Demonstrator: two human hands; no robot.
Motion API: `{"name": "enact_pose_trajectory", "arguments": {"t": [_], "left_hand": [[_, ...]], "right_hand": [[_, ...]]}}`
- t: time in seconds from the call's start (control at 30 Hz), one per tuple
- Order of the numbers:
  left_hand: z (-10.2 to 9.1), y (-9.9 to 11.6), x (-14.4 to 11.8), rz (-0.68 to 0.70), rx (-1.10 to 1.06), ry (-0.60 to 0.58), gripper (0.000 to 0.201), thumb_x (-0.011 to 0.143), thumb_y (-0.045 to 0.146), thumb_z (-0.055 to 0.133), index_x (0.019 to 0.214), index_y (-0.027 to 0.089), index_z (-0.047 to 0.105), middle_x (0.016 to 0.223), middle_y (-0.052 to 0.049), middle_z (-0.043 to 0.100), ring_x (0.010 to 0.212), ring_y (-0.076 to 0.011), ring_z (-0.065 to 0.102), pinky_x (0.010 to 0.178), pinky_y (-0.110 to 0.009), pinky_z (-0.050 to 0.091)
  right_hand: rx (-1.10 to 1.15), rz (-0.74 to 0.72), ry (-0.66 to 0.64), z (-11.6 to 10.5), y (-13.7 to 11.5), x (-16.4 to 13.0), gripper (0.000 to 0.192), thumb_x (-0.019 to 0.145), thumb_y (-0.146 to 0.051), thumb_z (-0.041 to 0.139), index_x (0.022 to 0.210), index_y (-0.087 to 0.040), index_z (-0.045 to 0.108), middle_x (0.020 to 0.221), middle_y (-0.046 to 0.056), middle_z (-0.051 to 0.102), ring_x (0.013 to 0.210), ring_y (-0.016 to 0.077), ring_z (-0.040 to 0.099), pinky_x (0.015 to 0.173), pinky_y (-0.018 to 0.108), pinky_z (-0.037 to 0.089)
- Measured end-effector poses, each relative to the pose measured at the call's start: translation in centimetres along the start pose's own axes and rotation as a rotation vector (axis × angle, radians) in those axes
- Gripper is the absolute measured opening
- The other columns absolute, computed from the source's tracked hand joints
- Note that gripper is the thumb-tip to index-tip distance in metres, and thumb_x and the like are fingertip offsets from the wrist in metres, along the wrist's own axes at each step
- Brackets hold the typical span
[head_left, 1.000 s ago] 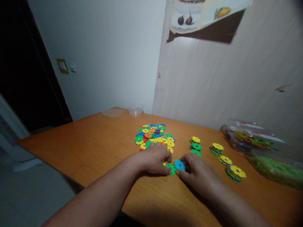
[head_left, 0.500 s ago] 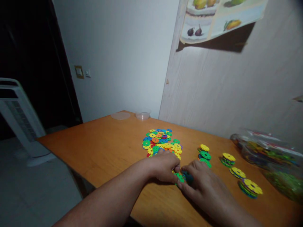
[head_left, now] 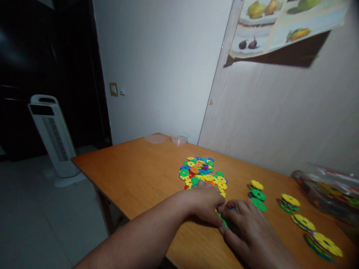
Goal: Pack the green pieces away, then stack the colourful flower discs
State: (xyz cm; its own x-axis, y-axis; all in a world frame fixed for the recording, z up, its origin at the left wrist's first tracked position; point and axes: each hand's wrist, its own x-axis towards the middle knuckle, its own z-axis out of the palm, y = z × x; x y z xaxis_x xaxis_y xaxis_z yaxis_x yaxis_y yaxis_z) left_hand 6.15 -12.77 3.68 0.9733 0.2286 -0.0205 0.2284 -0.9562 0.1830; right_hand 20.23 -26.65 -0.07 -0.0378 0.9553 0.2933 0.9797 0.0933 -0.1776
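My left hand (head_left: 206,203) is over the near edge of a loose pile of notched plastic discs (head_left: 199,171) in yellow, green, blue, orange and red. Its thumb and curled fingers close on a green notched disc (head_left: 224,222), mostly hidden by the hands. My right hand (head_left: 244,224) meets it from the right, thumb and fingertips pinched on the same discs; a bluish piece shows under its fingers. How many discs lie between the hands I cannot tell.
To the right stand small disc stacks: green ones (head_left: 258,204), a yellow-topped stack (head_left: 290,200) and another at the near right (head_left: 327,243). Clear bags (head_left: 328,186) of pieces lie along the wall. A clear plastic tub (head_left: 180,138) and a round lid (head_left: 155,139) rest at the far corner.
The camera view has turned left, so everything sits further right and lower. My right fingers have closed in further over the discs, covering more of the blue one.
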Motion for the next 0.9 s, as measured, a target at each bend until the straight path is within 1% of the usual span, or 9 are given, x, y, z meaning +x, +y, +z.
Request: {"name": "enact_pose_trajectory", "arguments": {"t": [0.17,0.3,0.43,0.5,0.63,0.77,0.9], "left_hand": [[0.1,-0.1,-0.1,0.011,-0.007,-0.001,0.034,0.073,0.054,0.067,0.091,0.025,0.070,0.092,-0.007,0.066,0.096,-0.0289,0.056,0.076,-0.037,0.040],[-0.1,0.1,-0.3,-0.007,-0.023,-0.006,0.033,0.073,0.052,0.066,0.091,0.025,0.070,0.090,-0.006,0.066,0.094,-0.0276,0.055,0.078,-0.036,0.039],[-0.3,0.1,-0.4,-0.002,-0.061,-0.009,0.040,0.070,0.057,0.069,0.094,0.025,0.069,0.091,-0.006,0.065,0.091,-0.0259,0.055,0.076,-0.034,0.039],[-0.3,0.1,-0.4,0.016,-0.063,-0.006,0.041,0.069,0.056,0.070,0.095,0.024,0.069,0.095,-0.006,0.065,0.092,-0.0255,0.055,0.077,-0.034,0.039],[-0.1,0.1,-0.3,0.011,-0.069,-0.014,0.038,0.071,0.053,0.070,0.096,0.024,0.068,0.101,-0.006,0.065,0.094,-0.0252,0.055,0.077,-0.033,0.038],[-0.1,0.1,-0.2,0.004,-0.074,-0.033,0.037,0.070,0.053,0.071,0.091,0.024,0.066,0.096,-0.005,0.065,0.092,-0.0245,0.055,0.075,-0.033,0.038],[-0.4,0.4,-0.4,-0.015,-0.096,-0.028,0.035,0.070,0.049,0.071,0.093,0.023,0.063,0.094,-0.004,0.064,0.090,-0.0239,0.055,0.072,-0.032,0.037]], "right_hand": [[0.032,0.041,-0.007,-0.5,0.3,-0.1,0.027,0.084,-0.042,0.067,0.107,-0.029,0.070,0.110,0.009,0.064,0.101,0.0288,0.058,0.086,0.043,0.047],[0.055,0.096,-0.008,-1.5,1.1,-0.2,0.021,0.086,-0.037,0.061,0.103,-0.027,0.069,0.104,0.008,0.065,0.095,0.0257,0.059,0.081,0.039,0.048],[0.036,0.179,-0.001,-1.9,1.6,-0.4,0.028,0.086,-0.038,0.060,0.110,-0.026,0.067,0.105,0.008,0.065,0.095,0.0256,0.060,0.080,0.038,0.047],[0.027,0.199,-0.036,-1.7,1.6,-0.4,0.028,0.086,-0.039,0.060,0.109,-0.025,0.067,0.102,0.008,0.065,0.094,0.0250,0.060,0.079,0.037,0.046],[0.037,0.214,-0.097,-1.3,1.3,-0.2,0.019,0.087,-0.035,0.058,0.100,-0.024,0.067,0.096,0.006,0.062,0.090,0.0231,0.058,0.078,0.036,0.044],[0.073,0.227,-0.091,-1.5,0.9,-0.1,0.020,0.088,-0.035,0.057,0.103,-0.024,0.065,0.099,0.006,0.061,0.092,0.0228,0.058,0.078,0.035,0.043],[0.075,0.252,-0.079,-1.9,0.7,-0.1,0.020,0.089,-0.037,0.056,0.104,-0.025,0.064,0.099,0.005,0.061,0.093,0.0232,0.057,0.079,0.036,0.042]]}}
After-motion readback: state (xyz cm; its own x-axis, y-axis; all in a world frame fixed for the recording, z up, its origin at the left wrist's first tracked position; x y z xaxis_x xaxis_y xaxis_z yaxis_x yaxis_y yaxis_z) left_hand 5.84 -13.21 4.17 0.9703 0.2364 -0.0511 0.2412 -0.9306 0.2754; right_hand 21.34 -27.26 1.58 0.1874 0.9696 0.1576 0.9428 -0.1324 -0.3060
